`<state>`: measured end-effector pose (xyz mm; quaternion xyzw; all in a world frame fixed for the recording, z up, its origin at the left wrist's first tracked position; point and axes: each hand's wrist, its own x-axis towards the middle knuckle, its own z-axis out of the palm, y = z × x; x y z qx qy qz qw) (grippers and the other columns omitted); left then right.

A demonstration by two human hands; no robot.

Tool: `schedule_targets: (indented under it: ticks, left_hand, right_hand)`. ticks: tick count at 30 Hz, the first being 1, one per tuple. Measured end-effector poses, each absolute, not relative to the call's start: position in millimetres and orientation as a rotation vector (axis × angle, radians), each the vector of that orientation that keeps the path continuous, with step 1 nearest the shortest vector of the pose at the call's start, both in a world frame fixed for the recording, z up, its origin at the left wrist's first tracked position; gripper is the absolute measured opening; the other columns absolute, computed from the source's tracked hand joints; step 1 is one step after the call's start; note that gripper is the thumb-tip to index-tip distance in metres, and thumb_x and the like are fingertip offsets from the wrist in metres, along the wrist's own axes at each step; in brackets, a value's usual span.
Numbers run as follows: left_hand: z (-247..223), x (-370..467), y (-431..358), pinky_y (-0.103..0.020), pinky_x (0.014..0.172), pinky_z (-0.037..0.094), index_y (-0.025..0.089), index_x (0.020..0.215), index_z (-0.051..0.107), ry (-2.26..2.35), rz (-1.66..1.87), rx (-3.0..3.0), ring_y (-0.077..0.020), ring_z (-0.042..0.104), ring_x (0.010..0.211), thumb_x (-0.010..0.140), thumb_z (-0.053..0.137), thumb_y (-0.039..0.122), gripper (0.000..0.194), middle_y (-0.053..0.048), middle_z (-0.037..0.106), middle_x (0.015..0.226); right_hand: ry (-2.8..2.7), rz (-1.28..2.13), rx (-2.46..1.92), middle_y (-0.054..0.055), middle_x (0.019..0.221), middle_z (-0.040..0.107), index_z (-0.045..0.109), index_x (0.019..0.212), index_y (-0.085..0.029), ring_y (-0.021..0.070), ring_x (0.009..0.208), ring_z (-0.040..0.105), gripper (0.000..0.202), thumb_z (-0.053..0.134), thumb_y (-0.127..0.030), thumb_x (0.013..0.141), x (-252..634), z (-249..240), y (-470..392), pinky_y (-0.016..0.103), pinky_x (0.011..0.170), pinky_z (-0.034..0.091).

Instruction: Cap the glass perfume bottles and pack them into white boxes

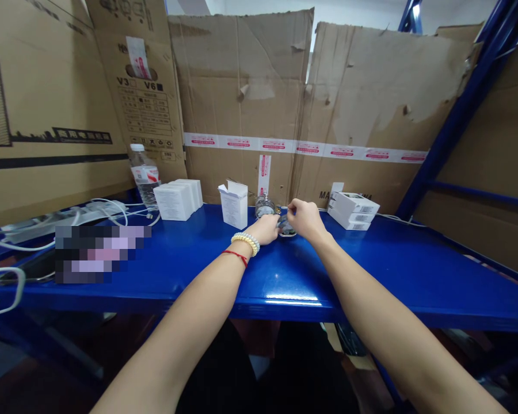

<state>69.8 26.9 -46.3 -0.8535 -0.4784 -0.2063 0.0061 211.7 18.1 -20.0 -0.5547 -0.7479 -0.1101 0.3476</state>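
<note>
Leaned in over the blue tabletop (198, 253); held left hand (264, 229), curled, against a small dark shiny object (287, 226) between both hands at twelve o'clock, couldn't tell how firmly with fingers hidden; appeared to pinch its upper edge with right hand (305, 218); risked dropping it through a loose grip, or nudging the clear round object (264, 205) just behind; risked toppling the open white carton (233, 208), upright towards eleven, by a wide left sweep; likewise risked scattering the stacked white boxes (353, 211) at one, by a right one.

The head camera looks forward and down across a nearby blue table (285, 277).
</note>
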Motion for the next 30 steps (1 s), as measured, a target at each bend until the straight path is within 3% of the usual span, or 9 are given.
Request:
schedule_targets:
  ticks: [11,23,30]
  left_hand:
    - [-45,68,25,-0.033,0.086,0.047,0.012,0.100,0.058,-1.514,-0.668,-2.684,-0.0257,0.061,0.100,0.082,0.055,0.020,0.020,-0.015,0.065,0.105]
    - [-44,67,24,-0.033,0.086,0.047,0.011,0.103,0.057,-1.533,-0.667,-2.693,-0.0262,0.061,0.103,0.083,0.055,0.021,0.023,-0.016,0.064,0.108]
    - [-46,68,24,-0.033,0.086,0.047,0.012,0.103,0.057,-1.546,-0.675,-2.682,-0.0266,0.062,0.102,0.083,0.055,0.023,0.023,-0.015,0.065,0.106]
  right_hand:
    - [-1.931,-0.207,-1.509,0.006,0.091,0.071,0.068,0.089,-0.019,0.0185,0.089,0.064,0.022,0.047,-0.019,0.081,214,-16,14,0.026,0.079,0.043]
    - [-1.948,-0.303,-1.636,0.007,0.090,0.070,0.064,0.095,-0.024,0.0218,0.085,0.063,0.022,0.044,-0.027,0.085,210,-16,7,0.027,0.066,0.042]
    - [-1.960,-0.336,-1.728,0.008,0.093,0.067,0.062,0.099,-0.025,0.0238,0.087,0.063,0.023,0.044,-0.029,0.086,206,-13,-1,0.029,0.068,0.043]
